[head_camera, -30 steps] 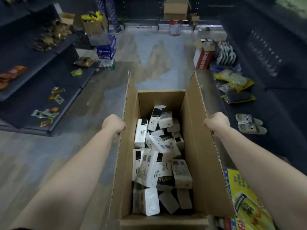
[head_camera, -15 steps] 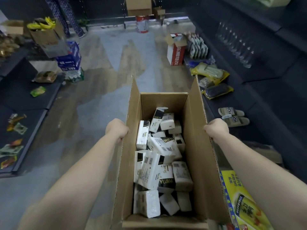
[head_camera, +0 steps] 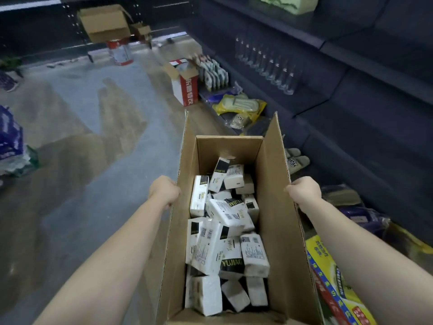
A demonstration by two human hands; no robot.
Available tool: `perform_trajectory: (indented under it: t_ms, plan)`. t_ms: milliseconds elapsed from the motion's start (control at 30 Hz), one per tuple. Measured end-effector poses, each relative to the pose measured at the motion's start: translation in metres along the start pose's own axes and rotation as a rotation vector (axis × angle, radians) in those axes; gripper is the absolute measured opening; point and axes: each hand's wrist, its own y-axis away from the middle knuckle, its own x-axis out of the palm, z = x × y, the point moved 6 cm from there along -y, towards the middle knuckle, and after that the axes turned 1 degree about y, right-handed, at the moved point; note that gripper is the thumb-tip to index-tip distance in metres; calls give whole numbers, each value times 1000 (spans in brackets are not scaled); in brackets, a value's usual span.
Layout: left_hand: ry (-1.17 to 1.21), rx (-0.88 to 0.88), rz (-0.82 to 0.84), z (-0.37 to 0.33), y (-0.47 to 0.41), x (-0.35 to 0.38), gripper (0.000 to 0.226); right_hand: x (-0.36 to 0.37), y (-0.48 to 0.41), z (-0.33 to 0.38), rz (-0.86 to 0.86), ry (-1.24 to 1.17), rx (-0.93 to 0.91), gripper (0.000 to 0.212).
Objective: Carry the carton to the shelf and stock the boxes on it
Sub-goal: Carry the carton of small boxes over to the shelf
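- Your left hand (head_camera: 164, 191) grips the left flap of the carton (head_camera: 276, 207), and your right hand (head_camera: 304, 192) grips the right flap.
- You hold the carton open-topped in front of you, just beside the dark shelf (head_camera: 351, 127) on your right.
- Inside it, white-and-black boxes (head_camera: 225, 231) lie jumbled, covering the bottom.
- Ahead, a red-and-white box (head_camera: 185, 90) stands open on the floor.

Dim, cool light leaves pale glare patches and dark reflections on the glossy floor (head_camera: 77, 137), while the shelving (head_camera: 379, 109) at right sinks into near-black shadow. The carton (head_camera: 276, 207) is evenly lit. Wide-angle distortion bends the edges; distant glass bottles (head_camera: 264, 64) blur softly.
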Motion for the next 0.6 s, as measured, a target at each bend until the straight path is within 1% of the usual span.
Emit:
perform_trajectory:
  t_ms: [167,333,600]
  plan:
    - [-87,142,105,-53,-56,9,30,-10,-7,-8,-112,-57,163,15]
    - [-191,285,195,-109,-91,37,22,-8,-13,-23,-177,-96,294,14]
    - [-328,431,267,-185,-120,94,23,-18,-35,-56,-284,-160,438,13]
